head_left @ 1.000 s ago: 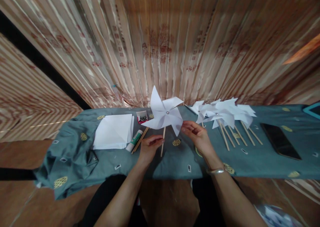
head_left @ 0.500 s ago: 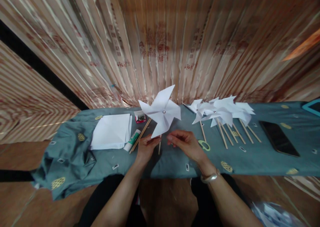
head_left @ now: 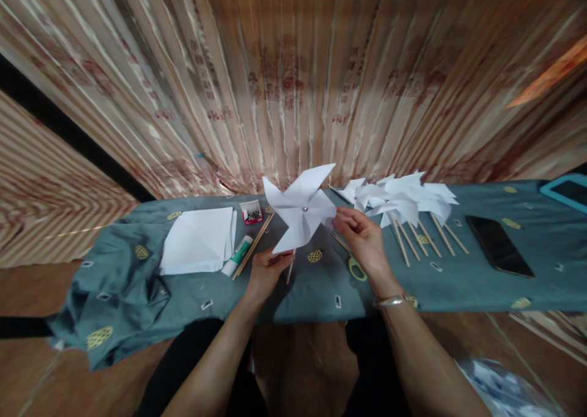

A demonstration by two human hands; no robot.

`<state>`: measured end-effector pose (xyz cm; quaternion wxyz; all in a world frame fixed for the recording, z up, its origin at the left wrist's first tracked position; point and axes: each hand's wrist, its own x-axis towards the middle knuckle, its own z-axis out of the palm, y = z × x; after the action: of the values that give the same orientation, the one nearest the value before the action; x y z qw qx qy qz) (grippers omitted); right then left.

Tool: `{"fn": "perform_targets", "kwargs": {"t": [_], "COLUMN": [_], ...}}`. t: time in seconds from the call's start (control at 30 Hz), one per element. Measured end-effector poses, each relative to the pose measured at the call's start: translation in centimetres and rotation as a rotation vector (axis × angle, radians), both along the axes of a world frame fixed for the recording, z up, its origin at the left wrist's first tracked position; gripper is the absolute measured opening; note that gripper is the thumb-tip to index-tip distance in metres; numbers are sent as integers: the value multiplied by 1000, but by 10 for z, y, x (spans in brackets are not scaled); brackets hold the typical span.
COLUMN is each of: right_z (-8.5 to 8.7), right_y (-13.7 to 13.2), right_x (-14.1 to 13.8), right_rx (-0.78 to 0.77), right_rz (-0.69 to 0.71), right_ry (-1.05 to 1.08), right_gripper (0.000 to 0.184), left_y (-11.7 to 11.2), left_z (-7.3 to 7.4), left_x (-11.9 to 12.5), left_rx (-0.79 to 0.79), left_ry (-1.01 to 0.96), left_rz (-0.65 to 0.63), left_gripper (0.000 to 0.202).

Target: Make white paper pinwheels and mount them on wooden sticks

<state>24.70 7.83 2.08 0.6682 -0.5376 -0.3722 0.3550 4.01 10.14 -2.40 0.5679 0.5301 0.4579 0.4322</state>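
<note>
Raised since the earlier frame, my right hand [head_left: 364,241] touches, pinching or not I can't tell, the turned, so likely free-spinning, white paper pinwheel [head_left: 304,211] right of the white paper stack [head_left: 197,239], while my left hand [head_left: 265,274] pinches its slim wooden stick [head_left: 289,274].

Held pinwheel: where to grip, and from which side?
Likely its wooden stick, below where the left hand pinches it, from the near side: the slim lower end is bare, while the paper blades fan out above and could crumple.
</note>
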Motion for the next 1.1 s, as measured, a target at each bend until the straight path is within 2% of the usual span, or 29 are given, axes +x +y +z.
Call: {"fn": "perform_targets", "kwargs": {"t": [0.2,0.37,0.57,0.67,0.8,0.87,0.93,1.1], "right_z": [5,7,12,15,13,8,2,-6], "right_y": [-7,-10,-18,-20,-16,-11,-6,0], "right_x": [-10,-31,-52,-42,-14,-4,0,-8], "right_rx": [-59,-128,-156,-126,-78,-50,-17,-25], "right_rz": [92,159,362,282,25,-56,-50,111], "right_ry": [78,156,12,-88,-105,-73,-32,74], "right_gripper": [33,36,32,32,30,30,35,44], "left_y": [1,1,-1,-1,-1,-1,-1,-4], "left_z": [8,9,12,14,13,13,14,19], "left_x": [-1,1,1,0,-1,-1,-1,-2], "left_rx": [23,18,3,-3,-17,-16,-14,-25], "left_ry": [39,23,-17,-6,-4,-4,-1,-13], "left_rz": [42,72,49,71,64,47,26,-16], "left_gripper": [16,17,20,18,16,15,16,15]}}
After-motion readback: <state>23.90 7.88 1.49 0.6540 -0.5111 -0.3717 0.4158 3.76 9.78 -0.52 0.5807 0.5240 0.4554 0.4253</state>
